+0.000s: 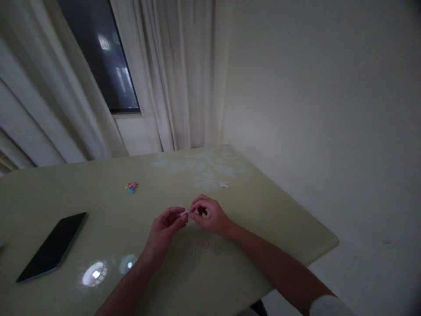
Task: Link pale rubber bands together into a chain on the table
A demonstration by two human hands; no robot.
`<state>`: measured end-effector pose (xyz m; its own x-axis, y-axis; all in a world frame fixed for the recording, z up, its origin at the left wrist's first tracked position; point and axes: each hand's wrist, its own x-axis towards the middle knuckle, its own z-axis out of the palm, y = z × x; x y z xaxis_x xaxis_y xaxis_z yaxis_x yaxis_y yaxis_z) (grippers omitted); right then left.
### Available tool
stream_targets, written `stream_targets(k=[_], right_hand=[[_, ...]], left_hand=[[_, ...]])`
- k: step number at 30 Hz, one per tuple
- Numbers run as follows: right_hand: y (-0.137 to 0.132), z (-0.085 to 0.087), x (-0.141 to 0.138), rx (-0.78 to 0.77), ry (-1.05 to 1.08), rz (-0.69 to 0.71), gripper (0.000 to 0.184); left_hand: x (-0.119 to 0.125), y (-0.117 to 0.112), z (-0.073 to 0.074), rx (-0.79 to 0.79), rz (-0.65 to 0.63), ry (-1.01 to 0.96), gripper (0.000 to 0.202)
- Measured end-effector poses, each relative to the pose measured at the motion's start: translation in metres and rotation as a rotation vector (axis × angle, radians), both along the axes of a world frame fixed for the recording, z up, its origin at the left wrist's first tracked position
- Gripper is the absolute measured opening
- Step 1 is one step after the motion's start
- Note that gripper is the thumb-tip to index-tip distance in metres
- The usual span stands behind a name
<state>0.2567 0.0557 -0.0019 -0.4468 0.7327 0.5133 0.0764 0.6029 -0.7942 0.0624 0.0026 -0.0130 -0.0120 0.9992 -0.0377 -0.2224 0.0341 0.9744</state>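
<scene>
Near the middle of the table, my left hand (166, 224) pinches a small whitish piece (184, 213) between thumb and fingertips. My right hand (210, 215) meets it from the other side, its thumb and index finger closed at the piece's right end. The piece is too small to tell its kind. Just below the hands, several thin rings lie on the tabletop, among them a pale ring (191, 253), a pinkish ring (205, 244) and a faint greyish ring (218, 249).
A little heap of multicoloured pieces (132, 187) lies left beyond my hands. Small white pieces (224, 184) are at the far right. A dark tablet (54, 246) rests on the left of the glossy greenish table (263, 215). Curtains (190, 74) and a wall stand behind.
</scene>
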Motion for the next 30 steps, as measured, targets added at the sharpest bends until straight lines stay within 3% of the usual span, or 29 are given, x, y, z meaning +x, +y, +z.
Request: stream_targets(k=[3, 6, 9, 14, 18, 25, 30], right_hand=[[0.016, 0.001, 0.013, -0.039, 0.018, -0.216, 0.006], [0.035, -0.004, 0.029, -0.065, -0.194, -0.330, 0.001], [0.044, -0.012, 0.037, -0.092, -0.433, -0.291, 0.007], [0.039, -0.019, 0.034, -0.107, -0.615, -0.227, 0.012], [0.034, -0.021, 0.031, -0.066, -0.682, -0.190, 0.001], [0.030, -0.024, 0.030, 0.111, -0.781, -0.182, 0.003], [0.029, -0.019, 0.033, 0.061, -0.771, -0.172, 0.001]], left_hand=[[-0.006, 0.001, 0.004, 0.012, 0.057, 0.021, 0.042], [-0.014, 0.004, 0.009, 0.037, 0.134, 0.035, 0.047], [-0.021, 0.006, 0.012, 0.053, 0.191, 0.040, 0.049], [-0.028, 0.008, 0.013, 0.074, 0.232, 0.054, 0.048], [-0.029, 0.009, 0.014, 0.091, 0.251, 0.078, 0.047], [-0.027, 0.007, 0.018, 0.127, 0.243, 0.131, 0.044], [-0.030, 0.007, 0.019, 0.140, 0.267, 0.150, 0.043]])
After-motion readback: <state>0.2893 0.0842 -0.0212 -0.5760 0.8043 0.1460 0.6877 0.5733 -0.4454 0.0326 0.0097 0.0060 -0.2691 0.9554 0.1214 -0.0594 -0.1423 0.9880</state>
